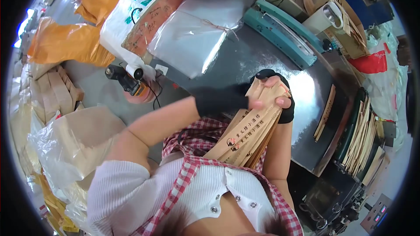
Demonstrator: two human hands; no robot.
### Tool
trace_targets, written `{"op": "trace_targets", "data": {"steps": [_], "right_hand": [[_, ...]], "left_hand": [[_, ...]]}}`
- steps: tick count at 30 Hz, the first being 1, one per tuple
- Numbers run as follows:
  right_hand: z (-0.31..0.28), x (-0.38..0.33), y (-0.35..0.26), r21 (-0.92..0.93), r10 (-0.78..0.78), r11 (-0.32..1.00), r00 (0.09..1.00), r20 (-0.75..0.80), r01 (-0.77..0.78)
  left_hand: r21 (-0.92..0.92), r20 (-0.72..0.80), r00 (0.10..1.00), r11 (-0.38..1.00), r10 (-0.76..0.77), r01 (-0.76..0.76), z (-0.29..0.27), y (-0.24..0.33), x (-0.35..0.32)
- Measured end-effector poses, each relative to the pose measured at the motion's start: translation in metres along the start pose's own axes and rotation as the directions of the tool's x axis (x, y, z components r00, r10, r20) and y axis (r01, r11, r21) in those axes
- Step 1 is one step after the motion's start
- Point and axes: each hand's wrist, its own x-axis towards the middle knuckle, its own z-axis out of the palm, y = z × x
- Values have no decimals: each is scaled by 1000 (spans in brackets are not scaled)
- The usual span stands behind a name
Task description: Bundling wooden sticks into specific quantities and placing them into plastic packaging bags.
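A fanned stack of long, narrow kraft paper sleeves (247,137) with dark print and small red-and-black figures is held in front of my chest. Its lower ends spread toward my checked apron. My right hand (286,100), in a black fingerless glove, wraps round the upper part of the stack with the thumb across the front. From the left, my left hand (245,103), gloved the same way, reaches over to the stack's upper end, its thumb pressed on the paper. The left palm and most of its fingers are hidden behind the glove and the sleeves.
On the dark table (214,78) lie clear plastic bags (192,30) and a teal long-armed device (280,32). One narrow sleeve (325,112) lies at the right, near a machine holding stacked sleeves (358,135). A corded tool (127,81) and orange bags (68,43) are at left.
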Motion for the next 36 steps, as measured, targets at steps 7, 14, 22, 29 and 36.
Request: {"op": "trace_targets", "data": {"steps": [7,14,22,29,36], "right_hand": [[-15,-7,-4,88,98,992,992,-76,-91],[-16,-8,-9,53,70,997,993,-98,-65],[-5,2,0,56,145,989,980,-135,-138],[-10,-2,3,67,132,990,980,-147,-123],[-5,9,12,32,171,985,973,-157,-168]], "left_hand": [[947,-1,675,-216,738,237,-170,19,-14],[974,167,904,-209,394,-89,-187,10,-10],[990,-8,946,133,323,-37,-239,6,-17],[1000,9,972,-19,236,-5,-223,16,-35],[863,-298,897,494,326,107,-224,27,-32]]}}
